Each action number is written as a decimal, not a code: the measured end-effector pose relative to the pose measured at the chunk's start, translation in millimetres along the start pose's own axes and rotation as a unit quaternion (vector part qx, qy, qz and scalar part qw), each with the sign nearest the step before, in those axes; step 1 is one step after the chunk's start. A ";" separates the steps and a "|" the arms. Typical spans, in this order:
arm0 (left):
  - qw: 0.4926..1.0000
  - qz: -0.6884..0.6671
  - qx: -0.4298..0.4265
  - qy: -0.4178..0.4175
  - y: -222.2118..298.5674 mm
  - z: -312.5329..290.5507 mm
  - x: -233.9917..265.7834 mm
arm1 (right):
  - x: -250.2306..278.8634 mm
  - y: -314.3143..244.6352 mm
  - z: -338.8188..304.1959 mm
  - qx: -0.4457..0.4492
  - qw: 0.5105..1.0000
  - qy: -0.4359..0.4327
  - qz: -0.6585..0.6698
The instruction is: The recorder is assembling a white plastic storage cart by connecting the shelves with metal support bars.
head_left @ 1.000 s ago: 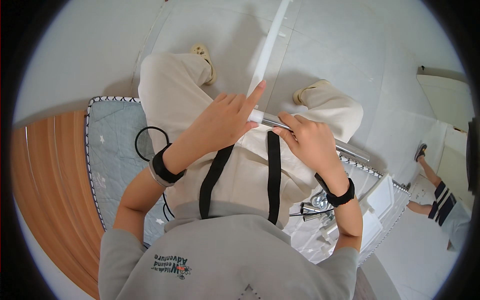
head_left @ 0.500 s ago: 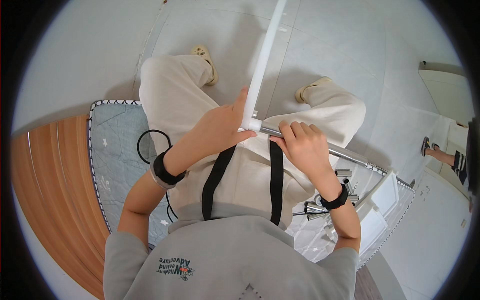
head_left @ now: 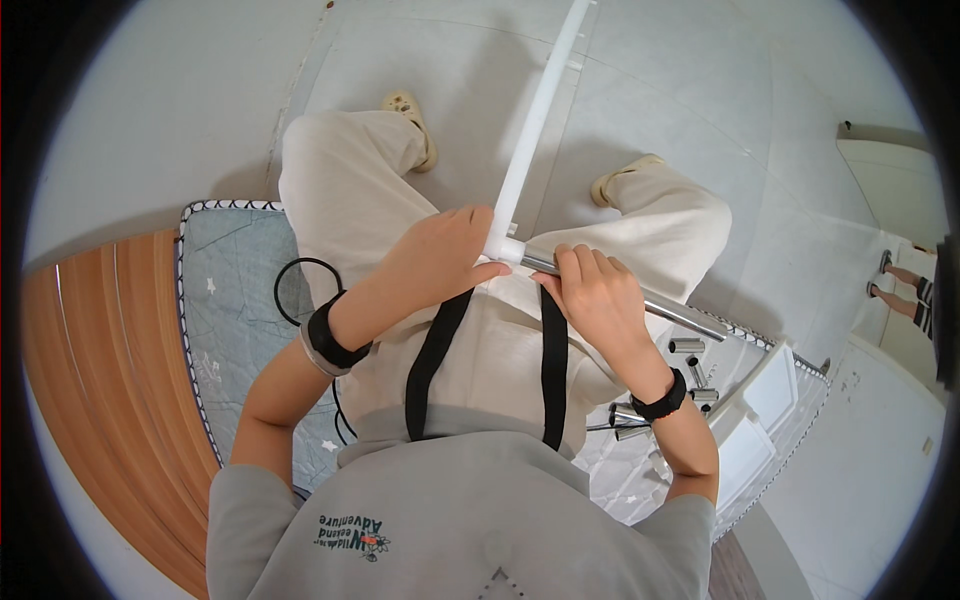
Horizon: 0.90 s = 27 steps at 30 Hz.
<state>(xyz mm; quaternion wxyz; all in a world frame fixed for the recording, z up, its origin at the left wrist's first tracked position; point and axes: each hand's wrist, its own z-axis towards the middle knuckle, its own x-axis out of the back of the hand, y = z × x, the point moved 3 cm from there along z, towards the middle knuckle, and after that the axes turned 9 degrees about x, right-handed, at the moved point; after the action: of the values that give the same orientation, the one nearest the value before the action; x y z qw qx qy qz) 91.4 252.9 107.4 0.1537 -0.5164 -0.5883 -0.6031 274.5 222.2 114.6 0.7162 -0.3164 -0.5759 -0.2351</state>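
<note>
My left hand (head_left: 446, 252) is closed around the lower end of a long white bar (head_left: 535, 125), at its round white end fitting (head_left: 506, 249). From there the bar runs up and away over the floor. A shiny metal tube (head_left: 685, 316) meets that fitting from the right, and my right hand (head_left: 597, 293) wraps round it close to the joint. How deep the tube sits in the fitting cannot be made out. Both hands are above my lap, between my knees.
Several short metal tubes (head_left: 688, 346) lie on the quilted mat (head_left: 640, 480) at my right, beside white plastic trays (head_left: 771, 387). A black cable (head_left: 283, 272) loops at my left, near a wooden panel (head_left: 110, 370). Another person's legs (head_left: 905, 291) show at the far right.
My left index finger, stretched along the bar before, is now curled in. The metal tube and my right hand have shifted slightly left. The other person's legs have moved.
</note>
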 end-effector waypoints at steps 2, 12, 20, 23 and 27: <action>1.000 -0.002 -0.003 -0.014 0.9 -0.8 3.0 | -0.5 0.5 -0.9 -0.007 1.000 -0.010 0.009; 0.997 -0.025 0.024 -0.067 4.7 -15.9 4.9 | -2.8 -1.0 -6.2 0.009 0.999 0.019 0.029; 0.997 -0.044 0.011 -0.064 3.1 -27.2 -5.6 | -5.1 -6.0 -10.9 0.015 0.999 -0.018 0.029; 0.998 -0.033 -0.009 -0.048 2.2 -29.2 -7.6 | -6.0 -8.0 -9.8 0.010 0.999 -0.025 0.036; 0.999 -0.021 -0.020 -0.028 3.6 -29.7 -8.2 | -5.9 -8.0 -8.8 0.002 0.998 -0.024 0.058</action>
<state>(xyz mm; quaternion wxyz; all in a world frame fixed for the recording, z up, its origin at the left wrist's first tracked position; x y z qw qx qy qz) 84.6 222.7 109.4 0.1144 -0.5238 -0.5906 -0.6031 273.5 210.1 109.1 0.7149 -0.3536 -0.5743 -0.1847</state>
